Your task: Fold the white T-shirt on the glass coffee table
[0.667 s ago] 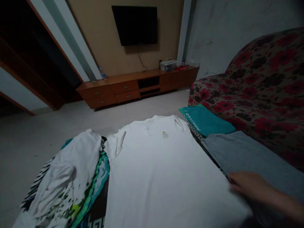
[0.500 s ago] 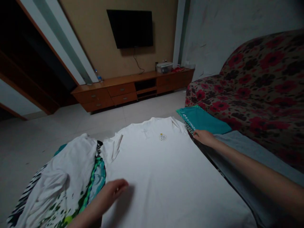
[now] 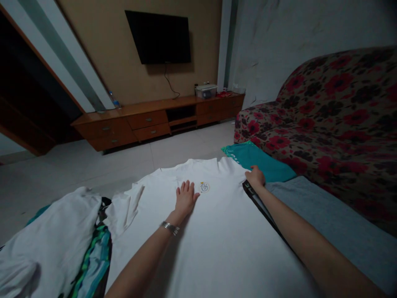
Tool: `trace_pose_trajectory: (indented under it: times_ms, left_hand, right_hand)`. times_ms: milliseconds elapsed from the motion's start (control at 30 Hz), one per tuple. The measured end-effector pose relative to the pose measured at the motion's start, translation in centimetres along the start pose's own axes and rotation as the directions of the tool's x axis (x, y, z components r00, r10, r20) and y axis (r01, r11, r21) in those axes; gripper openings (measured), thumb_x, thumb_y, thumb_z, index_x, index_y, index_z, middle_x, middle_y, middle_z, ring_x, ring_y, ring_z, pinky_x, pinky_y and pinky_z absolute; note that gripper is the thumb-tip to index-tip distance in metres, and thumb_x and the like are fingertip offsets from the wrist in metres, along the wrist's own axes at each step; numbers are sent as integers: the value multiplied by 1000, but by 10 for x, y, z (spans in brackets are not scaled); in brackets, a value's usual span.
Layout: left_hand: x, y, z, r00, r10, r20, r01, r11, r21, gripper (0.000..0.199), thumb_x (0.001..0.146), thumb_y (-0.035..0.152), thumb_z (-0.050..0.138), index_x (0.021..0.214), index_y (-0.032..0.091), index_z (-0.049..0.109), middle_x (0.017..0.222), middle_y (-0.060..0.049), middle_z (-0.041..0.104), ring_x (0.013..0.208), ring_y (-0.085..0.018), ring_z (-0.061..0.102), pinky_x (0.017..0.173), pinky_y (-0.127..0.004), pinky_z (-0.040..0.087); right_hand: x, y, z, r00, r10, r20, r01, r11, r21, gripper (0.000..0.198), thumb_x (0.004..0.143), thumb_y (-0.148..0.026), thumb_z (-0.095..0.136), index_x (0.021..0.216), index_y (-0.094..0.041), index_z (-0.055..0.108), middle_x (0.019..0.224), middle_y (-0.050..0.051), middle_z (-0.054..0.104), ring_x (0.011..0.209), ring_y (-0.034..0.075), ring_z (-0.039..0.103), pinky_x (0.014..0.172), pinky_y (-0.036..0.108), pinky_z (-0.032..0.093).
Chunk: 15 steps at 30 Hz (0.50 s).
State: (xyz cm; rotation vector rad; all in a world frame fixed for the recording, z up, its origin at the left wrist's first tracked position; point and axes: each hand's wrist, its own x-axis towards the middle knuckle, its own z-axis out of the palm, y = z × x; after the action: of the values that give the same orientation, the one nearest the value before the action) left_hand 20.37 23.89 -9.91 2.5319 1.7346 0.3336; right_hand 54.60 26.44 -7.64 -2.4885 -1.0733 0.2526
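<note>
A white T-shirt (image 3: 211,231) with a small round chest print lies spread out in front of me, its collar toward the far side. My left hand (image 3: 186,198) rests flat on the chest beside the print, fingers spread; a metal watch band (image 3: 170,227) circles that wrist. At the far right, my right hand (image 3: 256,178) pinches the T-shirt's sleeve edge, its fingers partly hidden. Beyond that hand lies a folded teal garment (image 3: 263,160), and a grey garment (image 3: 328,215) lies to its right, under my forearm.
Left of the T-shirt is a heap of clothes with a white garment (image 3: 58,231) and a green-blue patterned one (image 3: 96,260). A floral sofa (image 3: 322,111) stands at right. A wooden TV cabinet (image 3: 124,129) and a wall television (image 3: 161,39) are at the back.
My left hand has moved forward and right from the near left side onto the chest. My right hand now holds the sleeve, which is drawn outward. The view has shifted slightly right.
</note>
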Motion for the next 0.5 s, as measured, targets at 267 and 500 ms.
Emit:
trace_pose_trajectory:
  times_ms: [267,500]
  left_hand:
    - [1,-11,13,994,32,-109,-39,998,-59,50,96,44,42,138,17,46,149,-16,41,139,-32,33,111,-55,29]
    - [5,-48,-1,971,-54,-231,36,996,-79,34,92,19,44,124,15,56,140,-16,48,131,-28,41,107,-47,37]
  right_hand:
    - [-2,-6,-15,944,-272,185,325,858,-397,34,85,-13,47,111,-9,68,116,24,63,110,31,60,83,38,49]
    - [6,-114,40,694,-683,229,720,661,-213,30,91,-25,48,111,-12,67,115,17,64,110,25,55,95,33,41]
